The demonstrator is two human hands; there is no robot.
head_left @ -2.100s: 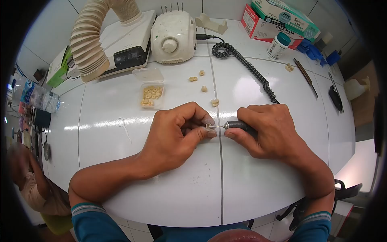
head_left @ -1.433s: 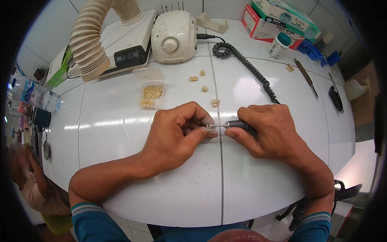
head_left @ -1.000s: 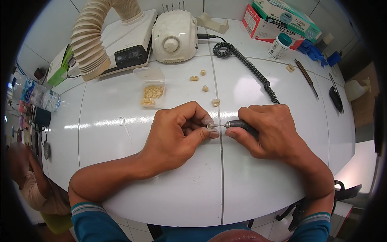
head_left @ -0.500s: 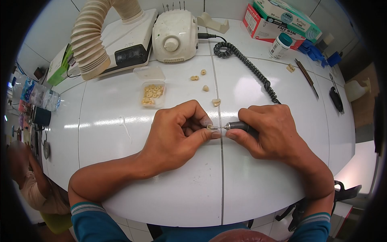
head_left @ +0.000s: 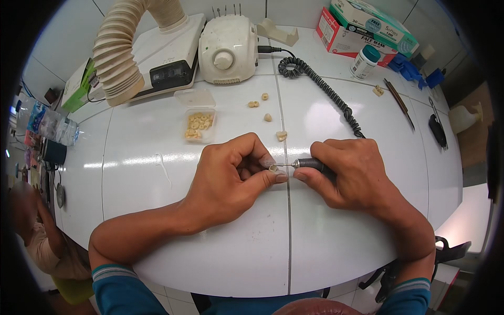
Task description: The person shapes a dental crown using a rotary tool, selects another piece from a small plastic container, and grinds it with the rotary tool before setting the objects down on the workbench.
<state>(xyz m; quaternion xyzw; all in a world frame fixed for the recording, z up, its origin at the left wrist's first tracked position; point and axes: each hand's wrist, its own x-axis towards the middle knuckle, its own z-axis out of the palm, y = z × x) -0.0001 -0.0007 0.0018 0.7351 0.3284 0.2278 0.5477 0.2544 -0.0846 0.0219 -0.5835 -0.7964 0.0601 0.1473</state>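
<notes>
Between thumb and fingertips, my left hand point(head_left: 231, 178) pinches a small ring-like tooth crown point(head_left: 273, 168). My right hand point(head_left: 349, 173) is closed around a black rotary handpiece point(head_left: 310, 163), whose thin metal bit points left and reaches the crown. Whether the bit touches its edge or sits inside is too small to tell. Just beyond my fingers lies a tooth-coloured piece point(head_left: 282, 136), with a few smaller pieces point(head_left: 268, 117) farther back. An open clear plastic box point(head_left: 200, 126) of yellowish pieces stands behind my left hand.
At the back are a white control unit point(head_left: 228, 50), a ribbed hose point(head_left: 116, 58), mask boxes point(head_left: 362, 31) and a white bottle point(head_left: 364, 62). A coiled cable point(head_left: 331, 86) runs to my right hand. Tools point(head_left: 400, 105) lie at right. Another person point(head_left: 50, 241) sits at far left.
The crown has tilted slightly between my left fingertips, and its opening shows more. The bit now lies nearer its upper edge. Both hands have otherwise stayed nearly in place.
</notes>
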